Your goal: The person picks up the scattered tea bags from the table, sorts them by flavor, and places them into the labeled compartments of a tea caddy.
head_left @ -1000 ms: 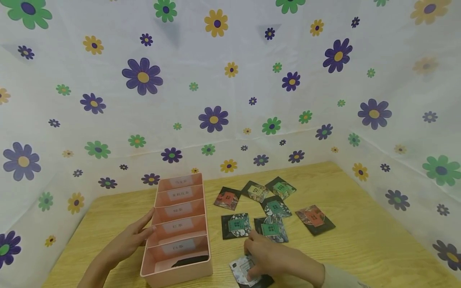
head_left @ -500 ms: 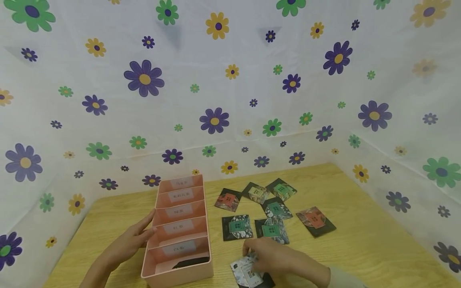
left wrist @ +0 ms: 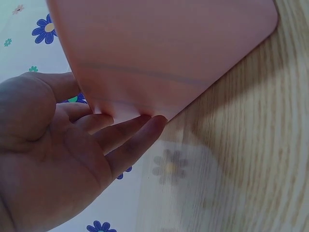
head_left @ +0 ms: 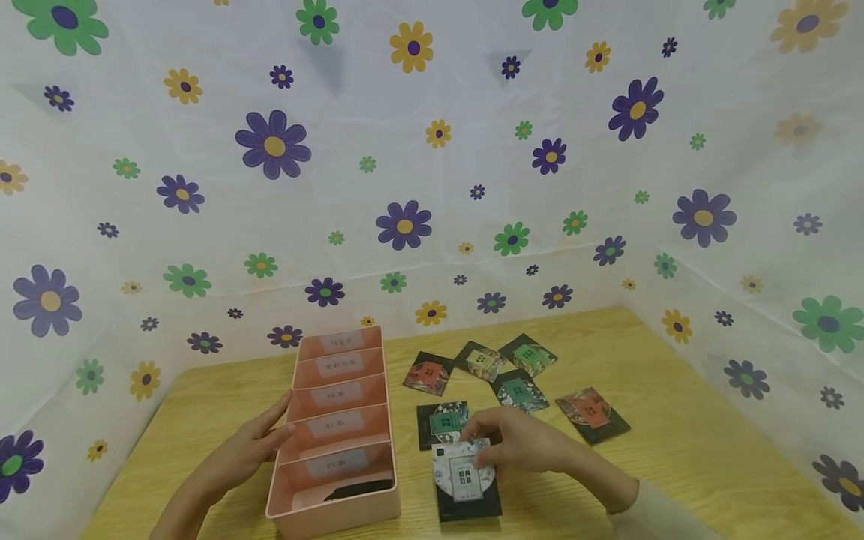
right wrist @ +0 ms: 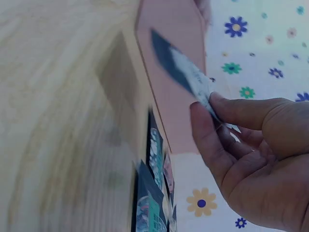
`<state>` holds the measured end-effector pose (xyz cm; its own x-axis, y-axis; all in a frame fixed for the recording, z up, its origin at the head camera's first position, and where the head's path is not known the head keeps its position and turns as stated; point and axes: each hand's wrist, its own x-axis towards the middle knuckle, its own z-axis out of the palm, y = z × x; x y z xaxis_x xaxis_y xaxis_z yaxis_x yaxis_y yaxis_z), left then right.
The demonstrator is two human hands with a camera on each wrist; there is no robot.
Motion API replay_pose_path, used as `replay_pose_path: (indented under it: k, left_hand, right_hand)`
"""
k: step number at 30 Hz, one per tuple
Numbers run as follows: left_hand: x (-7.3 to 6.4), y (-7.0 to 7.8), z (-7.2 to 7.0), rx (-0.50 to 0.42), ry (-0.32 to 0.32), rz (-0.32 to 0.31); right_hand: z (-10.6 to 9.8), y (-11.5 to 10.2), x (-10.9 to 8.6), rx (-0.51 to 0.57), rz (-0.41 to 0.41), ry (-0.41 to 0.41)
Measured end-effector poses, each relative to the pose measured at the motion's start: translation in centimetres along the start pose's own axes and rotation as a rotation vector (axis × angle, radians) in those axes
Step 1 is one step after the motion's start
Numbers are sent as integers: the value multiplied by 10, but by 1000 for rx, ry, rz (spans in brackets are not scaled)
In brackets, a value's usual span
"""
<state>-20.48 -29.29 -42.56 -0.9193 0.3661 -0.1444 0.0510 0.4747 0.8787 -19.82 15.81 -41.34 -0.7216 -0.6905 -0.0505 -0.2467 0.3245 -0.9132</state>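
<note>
In the head view my right hand (head_left: 533,444) pinches a flat black sachet with a white patterned label (head_left: 464,480) between thumb and fingers, by its upper right edge. The right wrist view shows that sachet (right wrist: 187,72) tilted, its shadow falling on the table. My left hand (head_left: 238,454) touches the left side of a long pink divided box (head_left: 337,517). Seen from the left wrist, several of its fingertips press on the pink wall (left wrist: 169,43), fingers mostly straight. A dark flat item (head_left: 358,490) lies in the box's nearest compartment; each compartment bears a white label.
More black sachets lie right of the box: a green-labelled one (head_left: 442,425) partly behind the right hand, a red one (head_left: 428,373), a yellow one (head_left: 481,361) and several others. Another red-labelled one (head_left: 592,414) lies farther right. Flower-print cloth (head_left: 351,112) surrounds the wooden table (head_left: 729,465).
My right hand has picked up the white-labelled sachet, turning it more upright and moving slightly up and away. The left hand stays at the box.
</note>
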Motion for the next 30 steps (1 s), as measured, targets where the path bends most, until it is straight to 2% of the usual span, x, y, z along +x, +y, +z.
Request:
replay_pose_path:
  k: [6, 10, 20, 24, 30]
  left_hand:
    - [0, 0, 0, -5, -5, 17]
    - [0, 1, 0, -3, 0, 5]
    - [0, 1, -1, 8, 2, -10]
    - [0, 1, -1, 10, 10, -15]
    - [0, 1, 0, 3, 4, -14]
  right_hand:
    - [-8, 0, -1, 51, -23, 78]
    - [-10, -2, -1, 58, -19, 119]
    - [-8, -9, 2, 64, -44, 137]
    - [-4, -19, 9, 22, -87, 202]
    - [13, -40, 29, -70, -234, 363]
